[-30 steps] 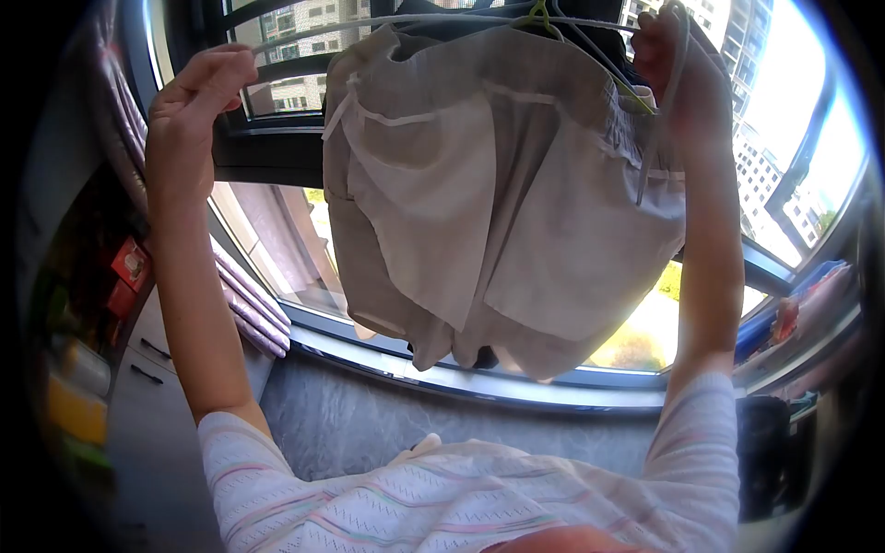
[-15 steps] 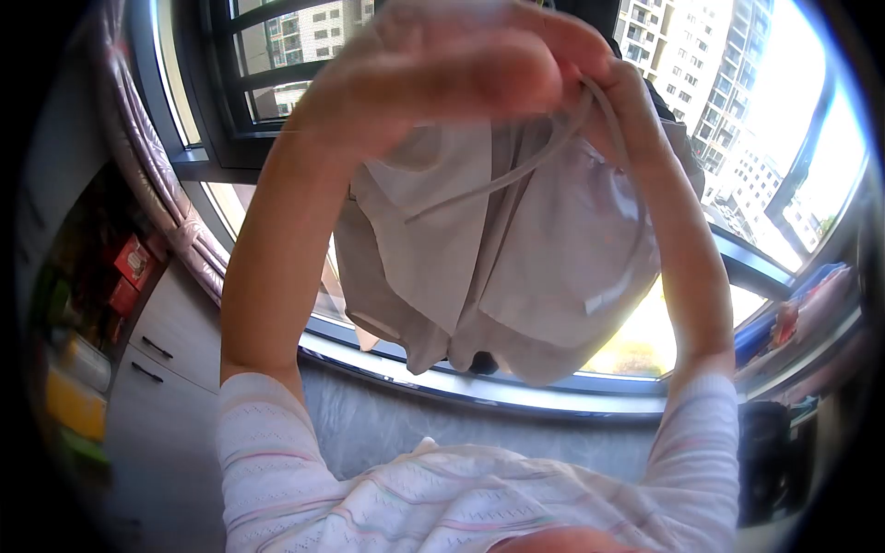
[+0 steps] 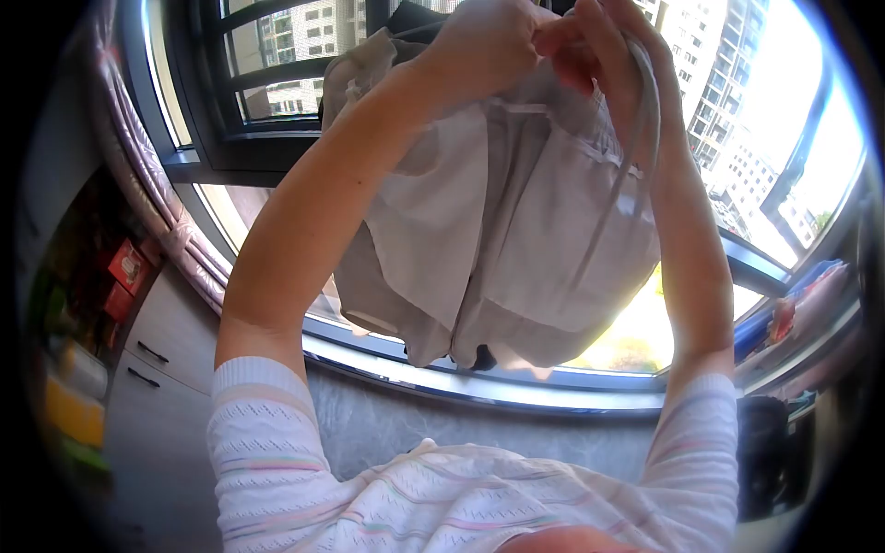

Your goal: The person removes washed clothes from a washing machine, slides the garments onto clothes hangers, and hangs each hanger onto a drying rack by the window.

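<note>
A light grey-beige garment (image 3: pixel 419 221), which looks like shorts, hangs in front of me at the window. Its loose panels and gathered edge face me, and its top is partly hidden behind my hands. A long pale drawstring (image 3: pixel 653 115) loops over my right hand and trails down the garment's front. My left hand (image 3: pixel 489 46) is raised at the garment's top, its fingers closed in a pinch; what lies between them is hidden. Right beside it, my right hand (image 3: pixel 622 51) has curled fingers around the drawstring, with fingertips meeting those of my left hand.
Dark-framed windows (image 3: pixel 207 120) stand behind the garment, above a metal sill rail (image 3: pixel 442 387). A tied curtain (image 3: pixel 152 175) hangs at left, over a cabinet (image 3: pixel 175 341) with dark handles. Folded cloths (image 3: pixel 802 309) lie at right.
My left hand has moved away from the camera and to the right, meeting my right hand. The drawstring has swung from across the garment to hanging down on the right.
</note>
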The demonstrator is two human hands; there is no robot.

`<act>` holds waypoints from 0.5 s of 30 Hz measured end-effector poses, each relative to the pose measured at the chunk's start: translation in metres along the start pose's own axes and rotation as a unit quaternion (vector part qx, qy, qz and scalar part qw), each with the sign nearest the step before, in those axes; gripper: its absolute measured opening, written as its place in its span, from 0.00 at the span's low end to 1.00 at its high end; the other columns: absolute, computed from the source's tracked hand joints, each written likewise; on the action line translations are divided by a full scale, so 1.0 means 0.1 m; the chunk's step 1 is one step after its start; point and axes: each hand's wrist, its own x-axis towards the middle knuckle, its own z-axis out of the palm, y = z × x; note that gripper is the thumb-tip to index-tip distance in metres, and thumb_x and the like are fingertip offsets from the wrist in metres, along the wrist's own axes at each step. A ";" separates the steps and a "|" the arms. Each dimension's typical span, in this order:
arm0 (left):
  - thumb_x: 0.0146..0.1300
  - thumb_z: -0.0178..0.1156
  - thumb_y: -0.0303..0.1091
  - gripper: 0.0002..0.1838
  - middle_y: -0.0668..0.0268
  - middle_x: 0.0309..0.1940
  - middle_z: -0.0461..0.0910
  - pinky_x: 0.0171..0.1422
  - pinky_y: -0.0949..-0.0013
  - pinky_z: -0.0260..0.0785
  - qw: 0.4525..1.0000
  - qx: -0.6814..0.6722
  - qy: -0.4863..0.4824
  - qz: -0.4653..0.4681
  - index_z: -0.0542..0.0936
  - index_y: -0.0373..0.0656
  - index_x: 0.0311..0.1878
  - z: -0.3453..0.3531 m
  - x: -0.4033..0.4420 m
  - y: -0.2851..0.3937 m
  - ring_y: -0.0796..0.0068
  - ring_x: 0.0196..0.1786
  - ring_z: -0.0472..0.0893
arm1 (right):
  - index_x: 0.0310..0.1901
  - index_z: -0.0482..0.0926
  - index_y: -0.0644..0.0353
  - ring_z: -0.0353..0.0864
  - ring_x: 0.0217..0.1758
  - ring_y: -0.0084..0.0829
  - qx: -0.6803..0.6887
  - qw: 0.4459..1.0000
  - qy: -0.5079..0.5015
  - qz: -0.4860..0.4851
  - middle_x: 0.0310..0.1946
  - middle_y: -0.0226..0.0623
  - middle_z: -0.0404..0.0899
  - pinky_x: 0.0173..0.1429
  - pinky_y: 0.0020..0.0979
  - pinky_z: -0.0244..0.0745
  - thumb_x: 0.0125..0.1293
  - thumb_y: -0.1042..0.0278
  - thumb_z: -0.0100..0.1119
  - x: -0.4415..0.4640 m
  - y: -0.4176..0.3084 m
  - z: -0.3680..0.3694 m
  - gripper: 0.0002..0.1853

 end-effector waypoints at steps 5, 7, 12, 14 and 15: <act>0.58 0.53 0.32 0.11 0.52 0.30 0.78 0.39 0.63 0.69 0.999 0.011 -0.045 0.009 0.78 0.37 0.41 -0.06 -0.03 0.04 0.58 0.35 0.79 | 0.52 0.69 0.64 0.74 0.31 0.19 -0.190 0.963 -0.025 -0.191 0.31 0.36 0.77 0.34 0.20 0.70 0.63 0.70 0.54 0.09 0.12 0.02 0.17; 0.60 0.53 0.33 0.12 0.54 0.31 0.79 0.40 0.65 0.69 0.991 -0.100 -0.036 -0.082 0.77 0.36 0.42 -0.14 -0.06 0.11 0.62 0.36 0.79 | 0.50 0.71 0.63 0.75 0.33 0.20 -0.265 0.938 -0.009 -0.223 0.33 0.35 0.77 0.36 0.20 0.70 0.61 0.74 0.53 0.02 0.04 0.04 0.15; 0.64 0.52 0.35 0.14 0.62 0.37 0.79 0.42 0.76 0.70 0.883 -0.376 -0.149 -0.238 0.77 0.34 0.45 -0.33 -0.02 -0.14 0.77 0.40 0.77 | 0.46 0.78 0.58 0.75 0.32 0.16 -0.356 0.921 0.013 -0.156 0.31 0.30 0.79 0.34 0.19 0.69 0.61 0.77 0.51 -0.28 0.02 -0.15 0.12; 0.63 0.54 0.35 0.14 0.63 0.36 0.80 0.44 0.78 0.71 0.843 -0.447 -0.130 -0.271 0.78 0.36 0.46 -0.38 -0.04 -0.14 0.80 0.38 0.78 | 0.46 0.78 0.56 0.76 0.30 0.13 -0.339 0.922 -0.062 -0.176 0.30 0.29 0.80 0.30 0.18 0.69 0.60 0.78 0.50 -0.40 0.05 -0.12 0.13; 0.62 0.55 0.33 0.13 0.63 0.35 0.80 0.44 0.78 0.71 0.859 -0.424 -0.125 -0.257 0.78 0.36 0.46 -0.39 -0.04 -0.13 0.79 0.37 0.78 | 0.46 0.78 0.56 0.76 0.31 0.14 -0.347 0.923 -0.124 -0.108 0.31 0.30 0.80 0.30 0.18 0.69 0.60 0.78 0.51 -0.42 -0.02 -0.11 0.13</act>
